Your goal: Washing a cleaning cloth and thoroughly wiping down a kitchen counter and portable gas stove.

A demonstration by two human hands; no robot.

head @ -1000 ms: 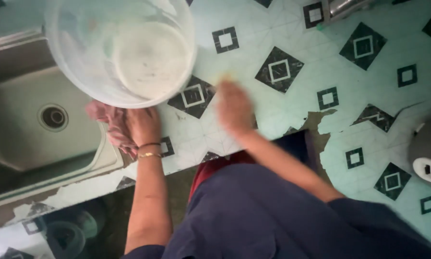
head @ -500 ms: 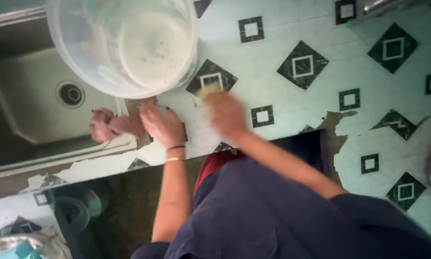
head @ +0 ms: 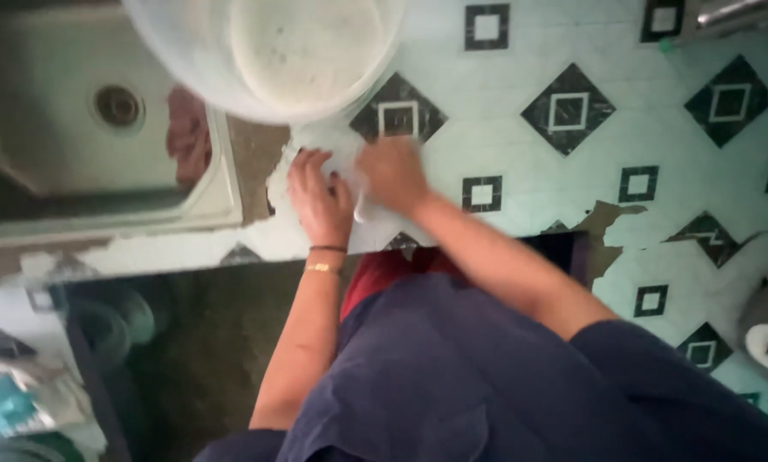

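Your hands, left and right, have come together just below the big plastic tub on the tiled bench, apparently pressing a blurred pale cloth, while the pink rag now lies in the sink beside the tub.

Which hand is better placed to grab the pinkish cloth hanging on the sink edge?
Left, probably. The left hand rests on the counter nearest the sink, where the pinkish cloth hangs. The right hand lies farther off, beyond the left.
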